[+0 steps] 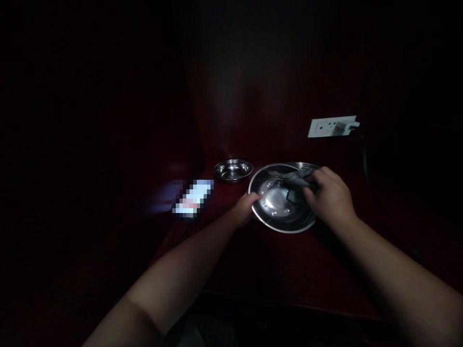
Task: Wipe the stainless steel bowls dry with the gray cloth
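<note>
My left hand (247, 208) grips the left rim of a shiny metal bowl (277, 224), thumb over the edge and fingers hidden beneath. The bowl is tilted so its inside faces me. My right hand (331, 195) is closed on a grey, textured cloth (294, 178) that hangs into the bowl and touches its inner wall. Bright spots of light show on the bowl's bottom. Behind the bowl, part of another metal rim (307, 165) peeks out, mostly covered by the bowl and the cloth.
A smaller metal bowl (233, 171) stands at the back left of the dark red table (275, 274). Left of it lies a lit phone (194, 198), its screen blurred. A white wall socket (327, 126) with a plug and cable is at the right. The surroundings are very dark.
</note>
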`<state>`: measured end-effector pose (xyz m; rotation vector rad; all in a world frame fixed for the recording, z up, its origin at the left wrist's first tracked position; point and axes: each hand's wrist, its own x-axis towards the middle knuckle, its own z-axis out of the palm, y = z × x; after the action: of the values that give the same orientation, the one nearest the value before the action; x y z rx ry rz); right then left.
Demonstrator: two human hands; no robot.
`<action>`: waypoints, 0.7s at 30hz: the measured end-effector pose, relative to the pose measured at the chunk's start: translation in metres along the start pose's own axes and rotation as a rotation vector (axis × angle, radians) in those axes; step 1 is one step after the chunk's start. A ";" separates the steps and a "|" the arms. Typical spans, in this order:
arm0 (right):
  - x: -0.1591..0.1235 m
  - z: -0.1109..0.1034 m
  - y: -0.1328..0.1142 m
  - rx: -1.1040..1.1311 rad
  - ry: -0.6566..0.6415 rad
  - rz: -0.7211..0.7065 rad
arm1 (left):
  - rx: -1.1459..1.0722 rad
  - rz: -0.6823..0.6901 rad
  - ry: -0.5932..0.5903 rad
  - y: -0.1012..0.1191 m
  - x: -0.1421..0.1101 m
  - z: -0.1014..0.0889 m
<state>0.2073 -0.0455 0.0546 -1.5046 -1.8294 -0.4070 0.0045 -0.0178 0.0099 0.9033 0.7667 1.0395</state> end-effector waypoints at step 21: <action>-0.012 0.024 -0.026 0.260 -0.168 -0.047 | 0.110 -0.160 -0.300 -0.007 0.003 -0.004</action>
<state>0.1755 -0.0458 0.0348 -1.3520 -1.9656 -0.0608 0.0044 -0.0157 0.0019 1.0463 0.6365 0.7064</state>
